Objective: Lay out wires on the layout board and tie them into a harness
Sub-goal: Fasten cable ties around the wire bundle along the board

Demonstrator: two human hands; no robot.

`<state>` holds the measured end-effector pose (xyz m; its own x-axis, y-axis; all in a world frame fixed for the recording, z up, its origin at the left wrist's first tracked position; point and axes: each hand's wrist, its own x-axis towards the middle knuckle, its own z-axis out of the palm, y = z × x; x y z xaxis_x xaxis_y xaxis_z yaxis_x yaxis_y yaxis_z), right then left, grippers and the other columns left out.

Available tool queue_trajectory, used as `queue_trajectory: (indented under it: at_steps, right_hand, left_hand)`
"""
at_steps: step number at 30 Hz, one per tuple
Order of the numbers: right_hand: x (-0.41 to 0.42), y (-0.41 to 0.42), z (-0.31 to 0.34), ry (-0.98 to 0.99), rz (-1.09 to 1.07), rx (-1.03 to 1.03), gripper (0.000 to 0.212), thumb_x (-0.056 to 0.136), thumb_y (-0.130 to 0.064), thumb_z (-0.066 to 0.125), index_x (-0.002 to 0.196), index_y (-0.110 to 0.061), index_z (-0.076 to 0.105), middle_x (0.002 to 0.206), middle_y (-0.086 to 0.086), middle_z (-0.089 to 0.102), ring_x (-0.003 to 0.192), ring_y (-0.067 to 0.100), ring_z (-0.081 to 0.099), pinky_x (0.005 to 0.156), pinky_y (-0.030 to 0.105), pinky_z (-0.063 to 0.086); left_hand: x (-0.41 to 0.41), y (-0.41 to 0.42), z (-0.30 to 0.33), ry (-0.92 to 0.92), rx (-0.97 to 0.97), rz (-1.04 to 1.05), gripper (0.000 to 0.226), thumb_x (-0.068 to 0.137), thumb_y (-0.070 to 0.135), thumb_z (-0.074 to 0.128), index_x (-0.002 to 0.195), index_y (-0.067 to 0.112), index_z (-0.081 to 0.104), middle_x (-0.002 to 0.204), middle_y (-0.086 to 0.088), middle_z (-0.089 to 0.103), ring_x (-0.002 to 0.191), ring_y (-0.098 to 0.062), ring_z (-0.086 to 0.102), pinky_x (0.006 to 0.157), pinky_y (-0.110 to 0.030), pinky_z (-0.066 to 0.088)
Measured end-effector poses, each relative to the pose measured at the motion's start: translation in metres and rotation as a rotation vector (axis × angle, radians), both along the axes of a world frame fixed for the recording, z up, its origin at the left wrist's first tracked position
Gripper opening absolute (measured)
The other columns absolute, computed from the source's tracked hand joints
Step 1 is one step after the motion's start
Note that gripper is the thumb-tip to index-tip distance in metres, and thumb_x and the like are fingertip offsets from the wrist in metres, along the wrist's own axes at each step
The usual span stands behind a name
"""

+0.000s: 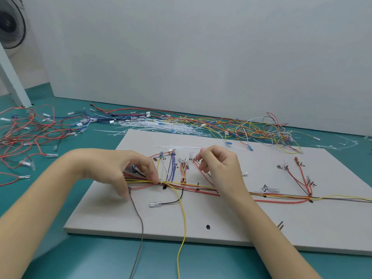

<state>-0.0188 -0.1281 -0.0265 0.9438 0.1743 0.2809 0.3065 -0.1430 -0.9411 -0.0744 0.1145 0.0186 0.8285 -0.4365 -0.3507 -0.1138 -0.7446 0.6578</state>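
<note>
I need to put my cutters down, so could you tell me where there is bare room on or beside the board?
Free: the layout board's near strip, below the wire bundle, between the yellow wire and the pins. Crowded: behind the board, cable ties and loose wires; the left table, red wires.

A plain pale grey-white wall point(201, 57) fills the upper part of the view and meets the surface in a straight seam; the teal-green tabletop point(96, 258) stretches below it with a faint sheen; at the far left a round black fan point(11, 23) stands in front of a white post point(14, 81); the light is soft and even.
</note>
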Motion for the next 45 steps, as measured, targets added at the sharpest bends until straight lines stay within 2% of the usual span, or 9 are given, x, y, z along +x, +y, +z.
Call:
queue_trajectory:
  at_steps: [7, 14, 18, 20, 22, 24, 27, 35, 45]
  right_hand:
    - [0.001, -0.001, -0.001, -0.01, -0.005, 0.0, 0.028, 0.093, -0.011, 0.054, 0.067, -0.01, 0.067, 0.054, -0.004, 0.058, 0.054, 0.005, 0.051, 0.057, 0.016, 0.042]
    - [0.002, -0.002, -0.002, -0.01, -0.003, -0.027, 0.027, 0.091, -0.011, 0.055, 0.067, -0.01, 0.067, 0.055, -0.004, 0.058, 0.053, 0.003, 0.051, 0.054, 0.014, 0.04]
    - [0.002, -0.002, -0.003, -0.016, -0.015, -0.068, 0.026, 0.091, -0.013, 0.055, 0.068, -0.012, 0.067, 0.055, -0.006, 0.058, 0.053, 0.002, 0.051, 0.054, 0.015, 0.039]
    - [0.003, -0.002, -0.003, -0.018, -0.018, -0.074, 0.026, 0.091, -0.013, 0.055, 0.067, -0.013, 0.067, 0.055, -0.005, 0.058, 0.053, 0.003, 0.051, 0.054, 0.016, 0.039]
    - [0.004, -0.002, -0.004, -0.012, -0.026, -0.086, 0.027, 0.091, -0.013, 0.055, 0.067, -0.015, 0.067, 0.054, -0.006, 0.058, 0.053, 0.003, 0.051, 0.055, 0.017, 0.04]
    - [0.005, -0.002, -0.005, -0.005, -0.029, -0.101, 0.026, 0.091, -0.014, 0.055, 0.068, -0.014, 0.067, 0.054, -0.007, 0.058, 0.053, 0.002, 0.052, 0.055, 0.019, 0.041]
    - [0.004, -0.002, -0.008, -0.003, -0.022, -0.119, 0.025, 0.09, -0.015, 0.056, 0.068, -0.013, 0.067, 0.052, -0.009, 0.058, 0.051, 0.0, 0.051, 0.053, 0.017, 0.038]
    - [0.006, -0.005, -0.011, -0.041, -0.028, -0.177, 0.024, 0.089, -0.019, 0.057, 0.069, -0.009, 0.066, 0.057, 0.003, 0.058, 0.054, 0.01, 0.046, 0.057, 0.025, 0.037]
    - [0.006, -0.007, -0.009, -0.042, -0.026, -0.204, 0.025, 0.09, -0.02, 0.056, 0.071, -0.007, 0.065, 0.064, 0.01, 0.061, 0.055, 0.012, 0.045, 0.056, 0.026, 0.037]
  left_hand:
    - [-0.003, -0.009, -0.011, -0.104, 0.139, 0.075, 0.049, 0.066, 0.014, 0.08, 0.091, 0.051, 0.06, 0.111, 0.022, 0.053, 0.102, 0.013, 0.044, 0.097, -0.024, 0.04]
    - [-0.013, -0.023, -0.019, -0.176, 0.264, 0.086, 0.056, 0.057, 0.048, 0.086, 0.092, 0.055, 0.043, 0.107, 0.028, 0.04, 0.109, 0.013, 0.029, 0.094, -0.024, 0.034]
    - [-0.018, -0.025, -0.012, -0.156, 0.234, 0.106, 0.055, 0.052, 0.059, 0.078, 0.092, 0.053, 0.042, 0.1, 0.032, 0.04, 0.108, 0.008, 0.036, 0.094, -0.029, 0.038]
    - [-0.009, -0.011, 0.0, -0.138, 0.116, 0.212, 0.042, 0.054, 0.057, 0.074, 0.088, 0.046, 0.052, 0.098, 0.029, 0.052, 0.104, -0.008, 0.053, 0.094, -0.039, 0.045]
    - [0.013, 0.005, 0.006, -0.209, -0.007, 0.349, 0.022, 0.069, 0.044, 0.078, 0.082, 0.036, 0.063, 0.096, 0.008, 0.065, 0.09, -0.018, 0.061, 0.089, -0.041, 0.046]
    - [0.042, 0.016, 0.002, -0.322, -0.059, 0.483, 0.007, 0.083, 0.027, 0.075, 0.081, 0.026, 0.069, 0.093, -0.004, 0.07, 0.088, -0.021, 0.063, 0.087, -0.04, 0.047]
    - [0.08, 0.015, -0.02, -0.444, -0.048, 0.585, 0.006, 0.085, 0.019, 0.073, 0.081, 0.021, 0.069, 0.087, -0.004, 0.069, 0.079, -0.018, 0.06, 0.072, -0.029, 0.045]
    - [0.121, 0.0, -0.049, -0.421, 0.107, 0.534, 0.006, 0.087, 0.026, 0.071, 0.082, 0.026, 0.068, 0.085, 0.005, 0.065, 0.079, -0.01, 0.059, 0.064, -0.025, 0.042]
    - [0.114, -0.002, -0.032, -0.324, 0.386, 0.412, 0.011, 0.099, 0.022, 0.052, 0.098, 0.016, 0.061, 0.095, 0.004, 0.059, 0.092, -0.018, 0.053, 0.081, -0.03, 0.04]
